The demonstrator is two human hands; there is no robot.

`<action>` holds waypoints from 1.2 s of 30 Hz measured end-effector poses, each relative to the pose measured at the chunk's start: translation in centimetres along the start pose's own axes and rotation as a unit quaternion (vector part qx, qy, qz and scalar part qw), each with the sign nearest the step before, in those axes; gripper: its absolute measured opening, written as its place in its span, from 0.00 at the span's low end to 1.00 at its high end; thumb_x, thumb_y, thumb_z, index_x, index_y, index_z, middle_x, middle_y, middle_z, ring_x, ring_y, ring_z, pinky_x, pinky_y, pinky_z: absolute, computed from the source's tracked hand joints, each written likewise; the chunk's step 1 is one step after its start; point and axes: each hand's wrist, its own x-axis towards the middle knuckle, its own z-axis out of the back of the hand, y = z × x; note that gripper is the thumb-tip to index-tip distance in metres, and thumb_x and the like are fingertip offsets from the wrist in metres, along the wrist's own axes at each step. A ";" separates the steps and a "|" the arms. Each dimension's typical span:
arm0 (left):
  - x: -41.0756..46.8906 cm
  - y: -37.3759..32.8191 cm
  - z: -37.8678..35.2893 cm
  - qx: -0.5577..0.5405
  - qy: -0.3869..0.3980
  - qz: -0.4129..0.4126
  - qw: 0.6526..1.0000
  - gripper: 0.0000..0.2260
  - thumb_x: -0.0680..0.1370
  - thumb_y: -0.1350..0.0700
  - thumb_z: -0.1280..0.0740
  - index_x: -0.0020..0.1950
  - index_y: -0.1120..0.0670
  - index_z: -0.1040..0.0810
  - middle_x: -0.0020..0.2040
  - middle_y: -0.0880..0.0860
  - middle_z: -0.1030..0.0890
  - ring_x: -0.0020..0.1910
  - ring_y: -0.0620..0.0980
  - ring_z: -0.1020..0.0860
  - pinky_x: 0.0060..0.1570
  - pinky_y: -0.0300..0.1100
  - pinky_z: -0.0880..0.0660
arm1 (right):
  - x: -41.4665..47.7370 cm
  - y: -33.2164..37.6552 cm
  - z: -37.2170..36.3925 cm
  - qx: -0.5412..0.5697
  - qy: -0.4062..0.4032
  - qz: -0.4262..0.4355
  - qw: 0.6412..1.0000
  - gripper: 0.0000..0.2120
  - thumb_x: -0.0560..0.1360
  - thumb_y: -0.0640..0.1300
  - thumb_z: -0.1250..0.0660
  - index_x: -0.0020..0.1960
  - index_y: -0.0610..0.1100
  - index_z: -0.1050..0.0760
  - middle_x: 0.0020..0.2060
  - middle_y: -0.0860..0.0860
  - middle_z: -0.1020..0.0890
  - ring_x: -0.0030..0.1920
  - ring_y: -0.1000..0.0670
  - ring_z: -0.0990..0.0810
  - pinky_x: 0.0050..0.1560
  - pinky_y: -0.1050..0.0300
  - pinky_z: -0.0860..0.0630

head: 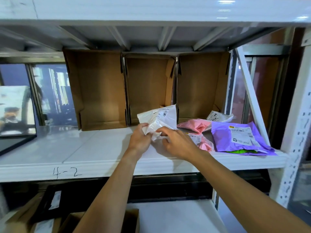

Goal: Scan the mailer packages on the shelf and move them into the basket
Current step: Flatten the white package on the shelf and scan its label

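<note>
A crumpled white mailer (159,121) with a barcode label is held up over the white shelf (84,148), in front of the middle box. My left hand (138,140) grips its lower left edge. My right hand (176,142) pinches its lower right part. To the right on the shelf lie a purple mailer (235,137), a pink mailer (195,125), a second pink mailer (204,143) partly behind my right hand, and a white mailer (218,116) at the back. No scanner or basket is in view.
Three open cardboard boxes (99,91) stand on their sides along the back of the shelf. The shelf front is marked "4-2". A white upright post (296,132) bounds the right side. Cardboard boxes (25,221) sit below at the left.
</note>
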 end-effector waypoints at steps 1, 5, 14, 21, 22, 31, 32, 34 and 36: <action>0.1 0.2 -0.1 0.001 0.001 -0.004 1.000 0.18 0.70 0.51 0.32 0.58 0.37 0.27 0.59 0.51 0.18 0.55 0.51 0.19 0.57 0.52 0.20 | -0.5 -0.3 0.3 0.005 -0.016 -0.019 1.000 0.20 0.78 0.43 0.37 0.69 0.54 0.33 0.57 0.51 0.16 0.51 0.44 0.18 0.47 0.48 0.19; -1.3 -1.2 0.1 0.033 -0.010 -0.030 0.999 0.21 0.77 0.61 0.36 0.67 0.44 0.27 0.61 0.51 0.22 0.56 0.54 0.22 0.57 0.50 0.21 | -2.2 -1.8 1.1 -0.032 -0.103 -0.083 0.991 0.23 0.78 0.47 0.35 0.70 0.48 0.36 0.56 0.47 0.20 0.50 0.43 0.18 0.46 0.50 0.21; -3.8 -2.6 0.7 -0.004 0.023 -0.015 1.000 0.25 0.79 0.69 0.36 0.74 0.52 0.30 0.55 0.52 0.23 0.43 0.42 0.24 0.27 0.28 0.27 | -4.1 -3.4 1.4 -0.050 -0.037 -0.125 0.990 0.10 0.77 0.53 0.34 0.54 0.48 0.24 0.54 0.52 0.20 0.52 0.47 0.21 0.44 0.55 0.29; -4.9 -2.7 3.6 0.048 0.016 0.002 0.999 0.26 0.77 0.70 0.36 0.74 0.53 0.28 0.49 0.51 0.23 0.42 0.45 0.24 0.32 0.31 0.27 | -3.6 -2.0 1.8 -0.065 -0.067 -0.107 0.990 0.08 0.80 0.49 0.37 0.55 0.48 0.23 0.50 0.49 0.17 0.49 0.45 0.19 0.49 0.51 0.23; -4.8 -2.6 4.1 0.057 0.018 0.006 0.998 0.26 0.77 0.70 0.36 0.73 0.52 0.27 0.50 0.51 0.23 0.43 0.45 0.24 0.34 0.32 0.28 | -3.5 -2.0 1.8 -0.063 -0.064 -0.106 0.990 0.08 0.81 0.49 0.37 0.55 0.48 0.22 0.49 0.49 0.17 0.48 0.45 0.19 0.49 0.50 0.22; -4.4 -2.4 8.0 0.098 0.012 0.034 0.995 0.22 0.77 0.71 0.36 0.67 0.54 0.20 0.62 0.51 0.26 0.55 0.50 0.25 0.40 0.32 0.22 | -3.2 -0.7 2.6 -0.021 -0.007 -0.067 0.998 0.07 0.80 0.48 0.35 0.55 0.49 0.21 0.51 0.49 0.17 0.50 0.46 0.19 0.52 0.50 0.22; -4.4 -2.4 8.1 0.106 0.009 0.039 0.994 0.21 0.77 0.70 0.37 0.66 0.54 0.20 0.63 0.50 0.27 0.56 0.52 0.25 0.32 0.31 0.24 | -3.2 -0.5 2.5 -0.009 -0.002 -0.056 0.998 0.07 0.80 0.48 0.35 0.56 0.49 0.21 0.51 0.49 0.17 0.50 0.46 0.19 0.52 0.48 0.21; -4.5 -2.4 8.2 0.182 -0.016 0.016 0.983 0.16 0.78 0.63 0.36 0.62 0.51 0.17 0.61 0.47 0.25 0.56 0.53 0.24 0.30 0.32 0.27 | -3.3 0.0 2.5 -0.002 0.002 -0.040 0.999 0.09 0.79 0.46 0.35 0.58 0.49 0.21 0.53 0.49 0.17 0.51 0.46 0.19 0.53 0.47 0.21; -4.6 -2.2 8.1 0.319 -0.067 -0.043 0.944 0.12 0.79 0.52 0.36 0.57 0.47 0.15 0.57 0.46 0.19 0.53 0.53 0.21 0.42 0.39 0.25 | -3.1 0.3 2.4 -0.007 0.007 -0.033 0.999 0.09 0.79 0.46 0.35 0.58 0.49 0.21 0.54 0.49 0.17 0.51 0.46 0.19 0.53 0.47 0.21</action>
